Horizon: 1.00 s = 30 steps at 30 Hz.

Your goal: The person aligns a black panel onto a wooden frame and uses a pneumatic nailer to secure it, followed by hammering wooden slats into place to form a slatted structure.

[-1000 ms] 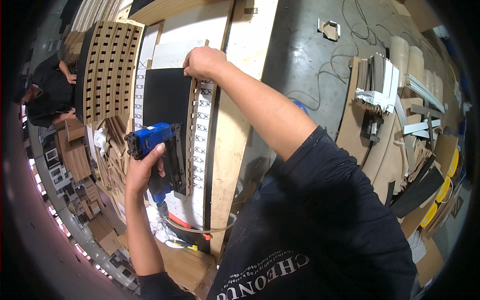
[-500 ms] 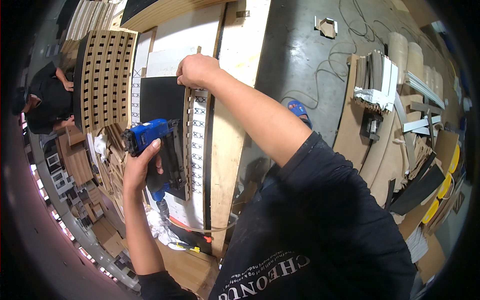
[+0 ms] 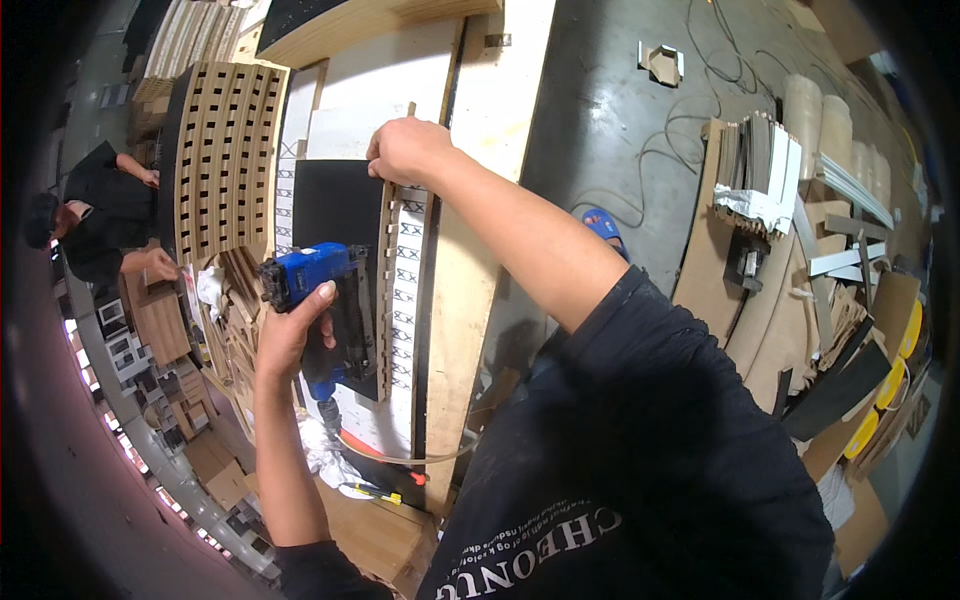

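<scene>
My left hand is wrapped round the handle of a blue and black nail gun, which hangs over a black panel. A notched wooden strip runs along that panel's right edge. At the strip's far end my right hand is closed, its fingers pinching the strip. A thin wooden end sticks up beyond the knuckles. Beneath lies a white board printed with a row of crossed marks. An air hose curves from the nail gun's base toward my body.
A slotted wooden panel stands at the left, with a co-worker beyond it. A yellow utility knife and a white cloth lie near. Bundled strips and rolls are at the right. A loose hose crosses the floor.
The whole view has shifted slightly, so the bench sits a little farther right. My hands keep their holds. The co-worker's nearer hand has come off the slotted panel.
</scene>
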Each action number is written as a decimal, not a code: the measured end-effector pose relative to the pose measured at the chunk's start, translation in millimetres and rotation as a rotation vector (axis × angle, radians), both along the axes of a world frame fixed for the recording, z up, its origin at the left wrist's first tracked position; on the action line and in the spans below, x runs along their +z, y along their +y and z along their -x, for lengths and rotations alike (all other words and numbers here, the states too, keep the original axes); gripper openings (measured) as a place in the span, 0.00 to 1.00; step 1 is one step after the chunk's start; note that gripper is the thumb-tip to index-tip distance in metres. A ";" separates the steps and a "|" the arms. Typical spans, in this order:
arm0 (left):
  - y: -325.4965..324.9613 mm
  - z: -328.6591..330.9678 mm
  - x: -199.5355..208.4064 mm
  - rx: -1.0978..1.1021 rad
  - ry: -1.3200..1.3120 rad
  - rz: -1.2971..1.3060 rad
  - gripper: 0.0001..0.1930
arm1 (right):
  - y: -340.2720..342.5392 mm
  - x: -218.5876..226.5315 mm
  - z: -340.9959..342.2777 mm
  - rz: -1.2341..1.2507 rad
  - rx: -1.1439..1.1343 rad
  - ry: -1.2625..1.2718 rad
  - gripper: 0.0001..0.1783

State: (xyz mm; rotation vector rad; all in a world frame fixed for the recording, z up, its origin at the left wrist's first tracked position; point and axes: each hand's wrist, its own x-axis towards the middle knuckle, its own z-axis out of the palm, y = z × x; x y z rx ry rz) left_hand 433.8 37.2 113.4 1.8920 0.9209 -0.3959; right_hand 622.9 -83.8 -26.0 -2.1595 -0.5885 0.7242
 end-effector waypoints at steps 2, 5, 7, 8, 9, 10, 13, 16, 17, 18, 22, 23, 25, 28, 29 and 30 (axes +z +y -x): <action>-10.8 -0.7 7.9 0.031 -0.011 0.006 0.20 | -10.3 -3.9 8.8 -0.125 -0.108 -0.150 0.11; -11.6 22.0 24.4 0.191 -0.189 0.086 0.18 | -29.6 41.3 38.9 -0.322 -0.195 -0.116 0.13; -10.4 40.2 41.7 0.311 -0.285 0.140 0.18 | -33.3 86.9 87.3 -0.436 0.037 -0.005 0.17; -21.7 38.6 52.1 0.285 -0.360 0.200 0.19 | -40.2 102.7 113.4 -0.533 0.090 -0.011 0.19; -32.1 38.3 59.1 0.263 -0.443 0.254 0.20 | -43.9 116.0 137.9 -0.632 0.154 -0.017 0.21; -42.1 40.5 59.2 0.191 -0.569 0.180 0.20 | -41.8 126.4 158.5 -0.669 0.064 -0.056 0.24; -61.5 63.6 116.9 -0.228 -0.664 -0.373 0.19 | -32.8 131.9 186.6 -0.884 -0.017 0.485 0.29; -44.2 98.7 97.4 -0.189 -0.771 -0.512 0.22 | -51.5 138.1 191.1 -1.029 -0.268 0.905 0.20; -39.7 104.9 73.0 -0.198 -0.715 -0.669 0.25 | -56.5 141.7 187.5 -1.111 -0.250 1.058 0.17; -43.4 111.4 50.3 -0.173 -0.708 -0.683 0.28 | -58.5 135.7 186.4 -1.195 -0.220 1.154 0.16; -84.9 125.4 19.7 0.070 -0.722 -0.530 0.35 | -71.0 126.9 198.0 -1.289 -0.238 1.522 0.14; -87.1 129.6 14.1 0.099 -0.745 -0.521 0.35 | -71.3 121.3 202.3 -1.278 -0.213 1.481 0.12; -89.9 139.9 1.6 0.115 -0.690 -0.611 0.34 | -73.1 110.7 208.1 -1.259 -0.161 1.504 0.10; -93.7 146.5 -7.4 0.164 -0.767 -0.782 0.32 | -69.8 114.8 211.1 -1.210 -0.141 1.541 0.07; -93.5 148.2 -9.0 0.159 -0.787 -0.847 0.31 | -68.8 115.8 211.2 -1.224 -0.136 1.568 0.07; -96.1 149.7 -5.2 0.181 -0.779 -0.868 0.31 | -69.5 112.5 207.3 -1.216 -0.106 1.525 0.08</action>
